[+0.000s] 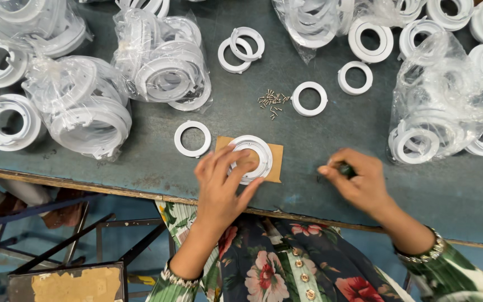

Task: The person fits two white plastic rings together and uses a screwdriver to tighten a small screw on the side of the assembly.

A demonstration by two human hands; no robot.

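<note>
Resting on a small brown cardboard pad (275,159), the white plastic ring housing (251,158) lies near the front edge of the grey counter (331,140). The left hand (223,187) lies over the housing's near side, its grip spread, fingertips touching the rim and the centre opening. Well to the right of the housing, the right hand (359,179) has its grip pressed together around a small dark tool (346,169), most of which is hidden by the fingers. Just left of the housing lies a flat white ring (192,138). Beyond the housing sits a little heap of small screws (272,102), with another white ring (309,99) beside them. Farther back and to both sides of the housing, clear plastic bags of white housings (163,67) and loose white rings crowd the counter.
</note>
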